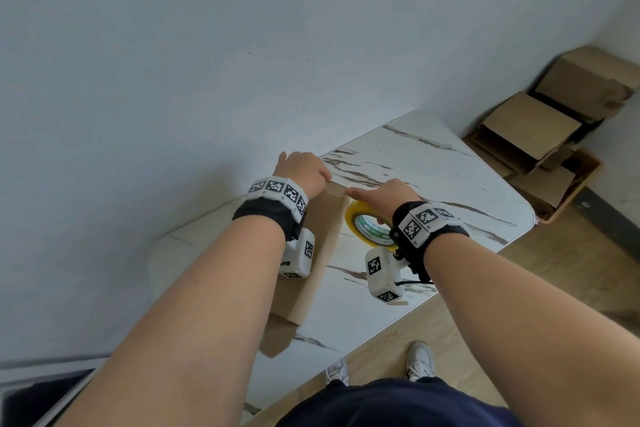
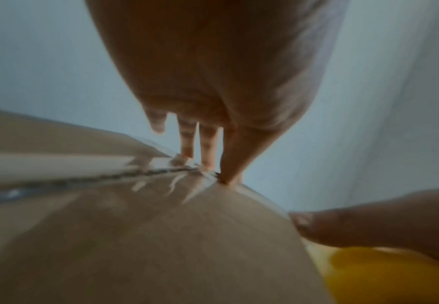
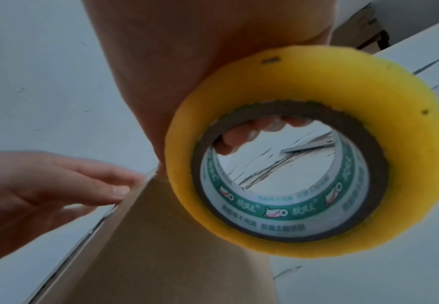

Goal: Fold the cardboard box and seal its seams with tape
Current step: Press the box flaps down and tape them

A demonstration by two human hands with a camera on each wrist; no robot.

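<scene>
Right hand (image 1: 384, 196) gripping tape roll (image 3: 309, 152), box (image 1: 323, 236) (taped)

The roll of yellow tape (image 3: 309, 152) fills the right of the view, its open core facing the camera. The right hand (image 3: 187, 61) grips it, with fingertips (image 3: 232, 139) curled inside the core against the green-printed liner. Left of the roll, the cardboard box (image 3: 156, 246) rises to a corner that touches the roll's rim. The left hand (image 3: 44, 189) lies with straight fingers along the box's upper edge, left of the roll. Through the core shows the marbled table (image 3: 369, 277) and what looks like scissor blades (image 3: 309, 145), though blurred.
</scene>
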